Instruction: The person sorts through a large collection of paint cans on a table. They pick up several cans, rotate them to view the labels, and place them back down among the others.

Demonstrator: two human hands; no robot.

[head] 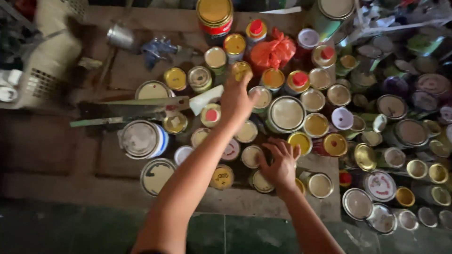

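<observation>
while the left hand [237, 99] reaches toward the far middle of the slab [66, 188], its fingers curl over a small gold-lidded tin [241, 69]; whether they are clamped on it or only resting on the lid cannot be told, the palm hides the contact. the right hand [281, 162] lies nearer the front edge, fingers spread apart, tips resting on the lids of two low tins, a pale-lidded tin [251, 156] and another tin [260, 181] just in front of it; it holds nothing.

handling, judged: small round metal tins with press-fit lids. stiff walls, not fragile, but smooth and likely dusty or paint-streaked, so somewhat slippery. weight unknown; a full one would be dense for its size, an empty one very light. packed side by side, many touching, so little room for fingers down the walls. best hold looks to be from above, fingertips round the lid rim, lifting straight up so the neighbours are not tipped.

surface: rough, stained slab, brownish, with a green tiled floor [226, 235] along its front edge. tins crowd the middle and right side, well past the right edge. left of the hands a handsaw [134, 108] lies flat across larger cans, beside a white-sided can [141, 138]. an orange bag [272, 51] sits among the far tins. a pale woven sack [47, 66] stands at the far left corner. light is dim; the right side is blurred.
</observation>
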